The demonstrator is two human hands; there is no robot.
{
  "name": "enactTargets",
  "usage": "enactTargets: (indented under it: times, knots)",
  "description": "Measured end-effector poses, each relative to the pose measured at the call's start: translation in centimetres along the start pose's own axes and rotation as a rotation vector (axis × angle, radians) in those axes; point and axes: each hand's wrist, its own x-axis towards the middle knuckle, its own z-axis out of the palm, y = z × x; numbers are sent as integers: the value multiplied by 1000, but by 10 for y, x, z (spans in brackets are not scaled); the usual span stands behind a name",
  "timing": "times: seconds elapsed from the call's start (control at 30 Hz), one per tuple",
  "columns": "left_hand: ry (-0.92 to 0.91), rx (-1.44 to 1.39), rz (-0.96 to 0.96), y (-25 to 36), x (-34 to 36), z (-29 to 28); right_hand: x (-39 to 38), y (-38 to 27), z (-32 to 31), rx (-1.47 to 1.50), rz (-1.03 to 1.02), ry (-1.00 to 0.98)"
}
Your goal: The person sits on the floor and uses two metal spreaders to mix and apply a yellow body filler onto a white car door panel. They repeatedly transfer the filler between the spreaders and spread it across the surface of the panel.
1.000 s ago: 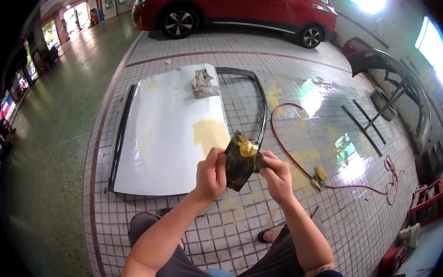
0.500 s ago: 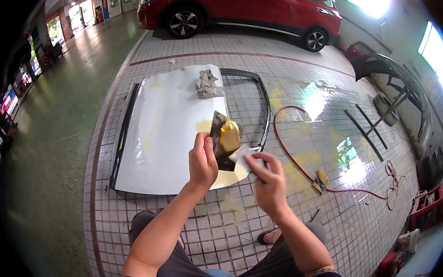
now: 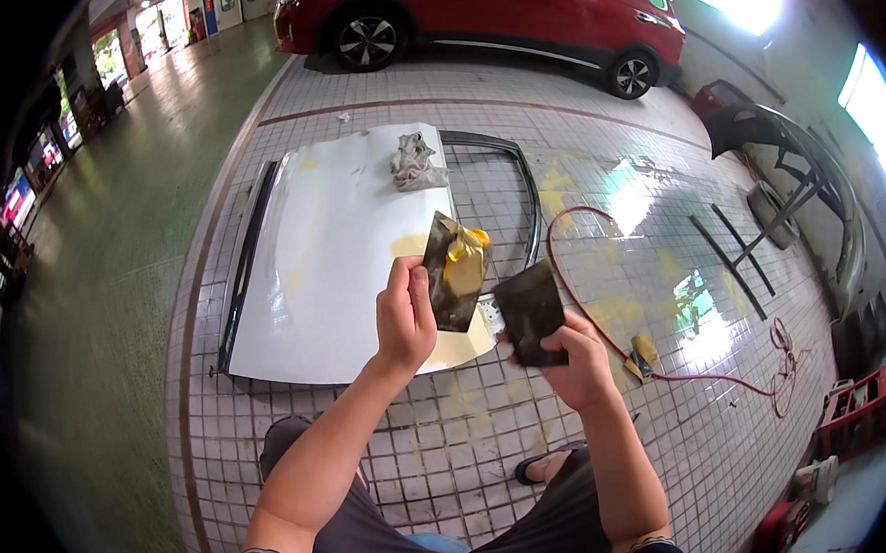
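Note:
My left hand [image 3: 406, 313] grips a dark flat putty plate [image 3: 446, 312] by its left edge. A lump of yellowish putty [image 3: 466, 263] with a brighter yellow streak sits on the plate. In my right hand [image 3: 579, 359] is a dark, flat, rectangular putty spreader [image 3: 529, 313], its broad face turned up, held a little to the right of the plate and apart from it. Below both hands a white car door panel [image 3: 333, 271] lies on the floor, with pale yellow filler patches [image 3: 459, 349] at its near right corner and middle.
A crumpled grey rag [image 3: 416, 165] rests on the door, whose black window frame [image 3: 532, 196] extends right. A red hose [image 3: 601, 325] curls over the tiled floor near a yellowish block [image 3: 643, 355]. Beyond stands a red car [image 3: 477, 18]; a bumper [image 3: 820, 156] leans at right.
My right hand has moved right and down, away from the plate, and the spreader has turned to show its broad dark face. The left hand's plate has shifted slightly.

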Motion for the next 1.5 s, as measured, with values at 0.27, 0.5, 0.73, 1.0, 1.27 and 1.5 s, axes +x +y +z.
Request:
enactTargets:
  times: [0.27, 0.5, 0.73, 1.0, 1.27, 1.5]
  knots:
    - [-123, -103, 174, 12, -12, 11, 0, 16, 3, 414, 423, -1]
    - [-311, -38, 518, 15, -4, 7, -2, 15, -5, 553, 398, -177]
    - [-390, 26, 478, 15, -1, 10, -5, 13, -7, 541, 329, -83]
    - [-346, 216, -171, -2, 0, 16, -12, -8, -9, 333, 93, -205]
    - [-173, -143, -209, 1, -18, 24, 1, -7, -18, -91, -430, 53]
    - [-353, -191, -53, 11, -37, 31, 1, 16, -15, 86, -485, 28]
